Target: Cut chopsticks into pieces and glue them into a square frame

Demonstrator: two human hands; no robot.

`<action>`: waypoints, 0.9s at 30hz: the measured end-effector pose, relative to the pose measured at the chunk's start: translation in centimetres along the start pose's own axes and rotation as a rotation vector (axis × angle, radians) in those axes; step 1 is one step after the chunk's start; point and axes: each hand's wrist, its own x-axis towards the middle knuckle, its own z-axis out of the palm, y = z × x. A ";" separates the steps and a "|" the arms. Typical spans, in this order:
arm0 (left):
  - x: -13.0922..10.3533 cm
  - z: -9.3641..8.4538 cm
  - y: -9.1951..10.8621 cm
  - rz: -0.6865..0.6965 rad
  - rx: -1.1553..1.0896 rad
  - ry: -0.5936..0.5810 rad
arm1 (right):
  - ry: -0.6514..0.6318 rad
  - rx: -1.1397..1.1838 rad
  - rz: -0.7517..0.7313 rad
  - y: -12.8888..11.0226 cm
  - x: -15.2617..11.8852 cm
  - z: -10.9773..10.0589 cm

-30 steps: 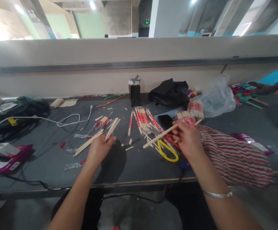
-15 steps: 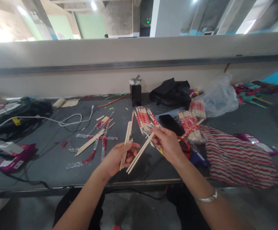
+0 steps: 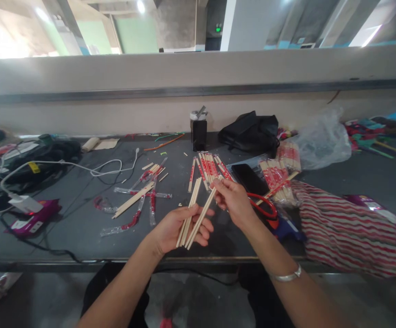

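Passage: strip of dark tabletop (image 3: pixel 179 171) between clear wrappers (image 3: pixel 162 195), left, and red-banded chopsticks (image 3: pixel 209 166), right. Black container (image 3: pixel 199 135) stands beyond its far end. Right side obstructed: smartphone (image 3: pixel 249 179), red loop (image 3: pixel 270 204), striped cloth (image 3: pixel 348 228). White cable (image 3: pixel 64 162) crosses left side.

We see a dark grey tabletop (image 3: pixel 239 241) against a low pale partition (image 3: pixel 170 114) with a grey metal rail (image 3: pixel 115 94), concrete pillars (image 3: pixel 337 23) and lit ceiling lamps (image 3: pixel 141 6) beyond, and grey floor (image 3: pixel 198 300) below.
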 end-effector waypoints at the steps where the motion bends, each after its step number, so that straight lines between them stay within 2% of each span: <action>1: 0.0 0.0 -0.1 -0.003 0.014 0.000 | -0.002 -0.007 0.002 0.1 0.0 0.0; 6: 0.0 0.3 -0.4 -0.030 0.088 0.031 | -0.032 -0.062 -0.016 0.4 0.1 0.4; 9: 0.0 0.4 -0.4 0.029 0.078 0.063 | -0.012 -0.178 -0.068 0.1 0.1 -0.2; 11: 0.0 0.3 -0.2 0.095 0.066 0.089 | 0.006 -0.474 -0.146 -0.5 -0.1 -1.1; 14: -0.1 0.1 0.2 0.163 0.095 0.141 | 0.046 -1.201 -0.245 -1.3 -1.4 -2.7; 15: -0.1 0.0 0.3 0.178 0.113 0.161 | 0.056 -1.406 -0.243 -1.4 -1.9 -3.1; 17: -0.2 -0.1 0.5 0.206 0.145 0.203 | 0.012 -1.651 -0.201 -1.3 -3.0 -3.9; 21: -0.2 -0.3 0.6 0.223 0.188 0.251 | -0.137 -1.721 -0.121 -0.6 -4.0 -5.0; 24: -0.2 -0.4 0.6 0.213 0.208 0.259 | -0.221 -1.609 -0.077 -0.4 -3.4 -5.8; 27: -0.2 -0.5 0.6 0.197 0.225 0.263 | -0.209 -1.452 -0.034 -0.6 -2.5 -6.3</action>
